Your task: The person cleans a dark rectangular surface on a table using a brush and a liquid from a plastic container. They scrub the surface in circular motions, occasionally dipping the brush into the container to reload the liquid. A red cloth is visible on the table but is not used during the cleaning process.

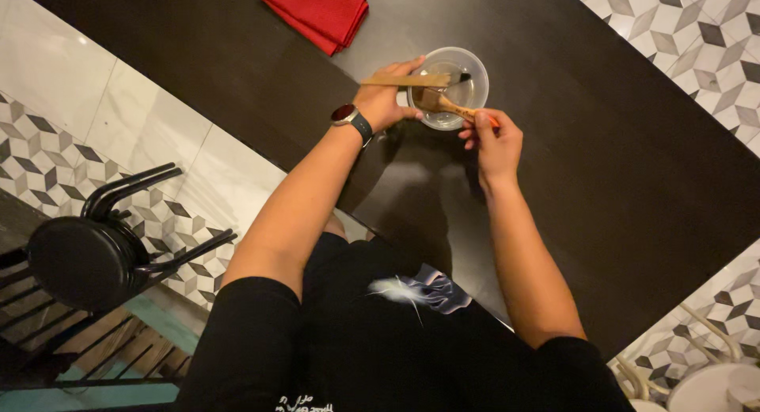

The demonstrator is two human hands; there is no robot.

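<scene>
Left hand (385, 102) curled around clear bowl (453, 87), pinching flat wooden stick (404, 80). Right hand (492, 140) gripping wooden brush (447, 105), wrist bent inward.

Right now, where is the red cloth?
In the head view, the folded red cloth lies at the far edge of the dark wooden table, up and left of the clear round bowl at the hands.

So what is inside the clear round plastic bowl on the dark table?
The clear round plastic bowl looks empty of contents; its bottom shows the dark table. A wooden-handled brush in the right hand and a flat wooden stick in the left hand cover its near part.
</scene>
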